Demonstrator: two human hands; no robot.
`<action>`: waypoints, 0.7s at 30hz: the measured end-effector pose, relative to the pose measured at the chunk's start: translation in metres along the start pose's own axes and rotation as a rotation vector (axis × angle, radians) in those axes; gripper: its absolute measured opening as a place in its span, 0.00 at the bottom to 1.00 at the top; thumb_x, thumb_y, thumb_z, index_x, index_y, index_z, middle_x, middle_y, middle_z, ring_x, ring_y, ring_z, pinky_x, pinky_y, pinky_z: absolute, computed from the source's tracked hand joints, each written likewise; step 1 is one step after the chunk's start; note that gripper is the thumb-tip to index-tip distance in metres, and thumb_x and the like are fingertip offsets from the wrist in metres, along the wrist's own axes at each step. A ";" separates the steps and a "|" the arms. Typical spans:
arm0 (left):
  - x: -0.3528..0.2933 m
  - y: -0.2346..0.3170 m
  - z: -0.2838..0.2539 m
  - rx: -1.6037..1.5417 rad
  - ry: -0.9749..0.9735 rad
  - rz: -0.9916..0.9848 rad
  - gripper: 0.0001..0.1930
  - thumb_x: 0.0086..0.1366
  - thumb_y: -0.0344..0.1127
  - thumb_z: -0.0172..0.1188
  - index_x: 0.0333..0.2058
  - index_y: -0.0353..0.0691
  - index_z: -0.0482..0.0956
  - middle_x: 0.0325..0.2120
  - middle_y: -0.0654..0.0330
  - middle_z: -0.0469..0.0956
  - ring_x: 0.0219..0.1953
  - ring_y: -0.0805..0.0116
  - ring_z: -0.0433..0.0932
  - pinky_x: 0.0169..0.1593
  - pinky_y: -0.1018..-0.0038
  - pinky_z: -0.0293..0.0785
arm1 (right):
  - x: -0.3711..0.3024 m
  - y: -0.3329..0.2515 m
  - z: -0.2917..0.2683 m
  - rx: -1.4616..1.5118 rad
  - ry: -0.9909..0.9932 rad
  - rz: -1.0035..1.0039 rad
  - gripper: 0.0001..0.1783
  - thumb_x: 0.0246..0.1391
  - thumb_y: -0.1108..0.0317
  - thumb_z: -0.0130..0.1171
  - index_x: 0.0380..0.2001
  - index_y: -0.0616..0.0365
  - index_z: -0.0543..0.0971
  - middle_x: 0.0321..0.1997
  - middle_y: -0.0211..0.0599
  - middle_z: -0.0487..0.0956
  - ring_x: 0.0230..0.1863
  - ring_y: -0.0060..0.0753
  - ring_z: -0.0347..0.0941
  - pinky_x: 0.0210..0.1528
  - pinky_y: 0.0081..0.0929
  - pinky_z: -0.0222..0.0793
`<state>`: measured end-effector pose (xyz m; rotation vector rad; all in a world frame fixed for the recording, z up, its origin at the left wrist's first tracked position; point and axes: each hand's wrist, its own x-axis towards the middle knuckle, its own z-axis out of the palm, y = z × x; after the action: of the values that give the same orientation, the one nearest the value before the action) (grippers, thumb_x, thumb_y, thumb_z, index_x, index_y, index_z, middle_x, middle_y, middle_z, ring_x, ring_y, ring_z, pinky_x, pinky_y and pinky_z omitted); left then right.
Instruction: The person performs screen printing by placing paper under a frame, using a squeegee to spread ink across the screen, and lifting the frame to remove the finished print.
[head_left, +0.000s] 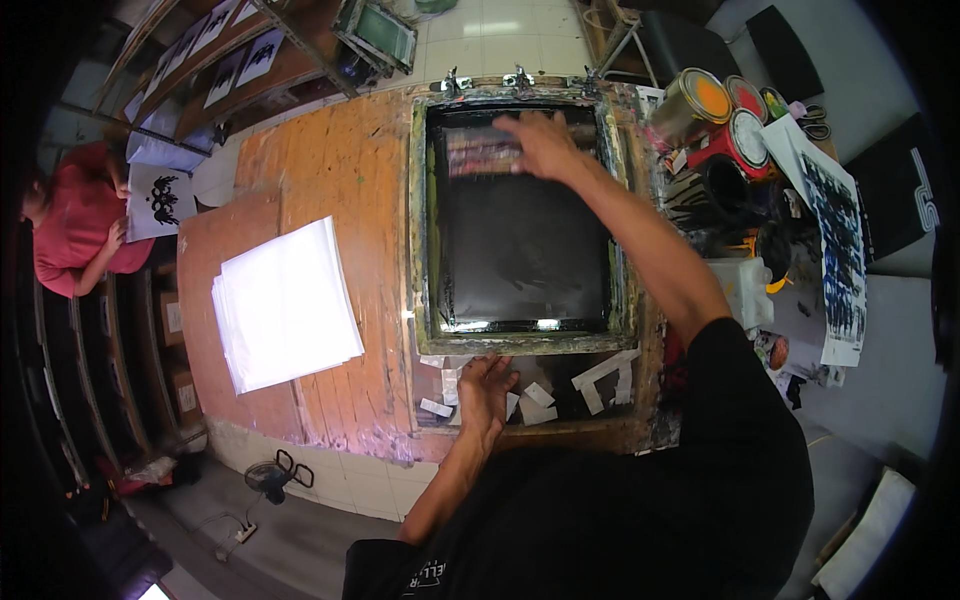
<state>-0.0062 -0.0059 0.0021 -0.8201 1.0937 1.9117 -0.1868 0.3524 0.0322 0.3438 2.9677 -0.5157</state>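
Note:
A screen-printing frame [421, 240] with a dark mesh [525, 250] lies in front of me, its edges crusted with paint. Across the far part of the mesh is an ink-stained squeegee [484, 152], smeared by motion. My right hand [545, 147] grips it from above, with that arm reaching over the frame's right side. At the near edge, my left hand [488, 383] has its fingertips curled against the frame, partly hidden by it. Below that edge, pale tape pieces [538, 395] are stuck on the dark base board.
White paper sheets [287, 305] are stacked left on the wooden table [370, 150]. Clamps [518, 80] line the frame's far edge. Paint cans [692, 105] and an ink-streaked sheet [843, 260] crowd the right. A person in red [85, 215] holds a printed sheet [160, 203] at far left.

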 end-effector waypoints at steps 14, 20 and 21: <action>-0.063 0.068 0.055 -0.058 -0.384 0.119 0.04 0.66 0.33 0.62 0.38 0.43 0.78 0.37 0.56 0.82 0.46 0.55 0.82 0.59 0.53 0.74 | -0.242 -0.143 -0.036 0.044 0.744 -0.166 0.24 0.43 0.78 0.62 0.48 0.56 0.83 0.43 0.36 0.81 0.46 0.43 0.73 0.50 0.47 0.62; -0.023 0.131 0.104 0.312 -0.609 0.519 0.10 0.68 0.35 0.60 0.41 0.33 0.81 0.33 0.53 0.84 0.41 0.53 0.83 0.58 0.57 0.72 | -0.185 -0.120 -0.140 -0.086 1.061 -0.315 0.23 0.44 0.78 0.64 0.48 0.56 0.84 0.41 0.36 0.83 0.41 0.43 0.76 0.43 0.41 0.67; 0.011 0.136 0.099 0.518 -0.358 0.640 0.13 0.68 0.39 0.62 0.40 0.32 0.81 0.31 0.52 0.83 0.40 0.54 0.83 0.57 0.57 0.71 | -0.176 -0.122 -0.160 -0.071 1.039 -0.312 0.21 0.46 0.75 0.64 0.47 0.55 0.83 0.42 0.38 0.82 0.42 0.43 0.76 0.45 0.42 0.68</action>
<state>-0.1427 0.0407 0.0894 0.1865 1.6370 2.0041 -0.0565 0.2603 0.2465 0.1557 4.0783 -0.2963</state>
